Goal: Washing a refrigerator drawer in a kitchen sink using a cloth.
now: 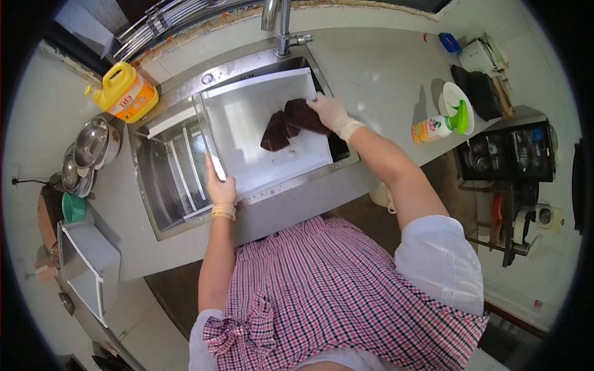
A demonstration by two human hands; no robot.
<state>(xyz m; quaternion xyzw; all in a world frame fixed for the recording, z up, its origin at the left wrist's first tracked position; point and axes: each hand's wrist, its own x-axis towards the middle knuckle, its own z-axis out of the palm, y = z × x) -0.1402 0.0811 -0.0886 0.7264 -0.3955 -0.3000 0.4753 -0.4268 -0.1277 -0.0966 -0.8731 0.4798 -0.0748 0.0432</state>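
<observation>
A shallow white plastic drawer or tray [246, 162] lies tilted across the steel sink [160, 230]. My left hand [222, 189], in a thin pale glove, grips the near end of its silvery left edge bar [211, 139]. Bunched in my gloved right hand [330, 113] is a dark brown cloth [277, 132], which rests on the white surface near its right end. Small dark specks show beside the cloth. In the sink's left part, white strips [183, 169] lie at a slant; whether they belong to the drawer I cannot tell.
A faucet [283, 39] rises behind the sink. Left of it are a yellow detergent jug [130, 95], steel bowls [91, 141], a green cup [74, 207] and a clear white-rimmed bin [95, 259]. At right, a spray bottle [434, 129] lies by a white basket [457, 95].
</observation>
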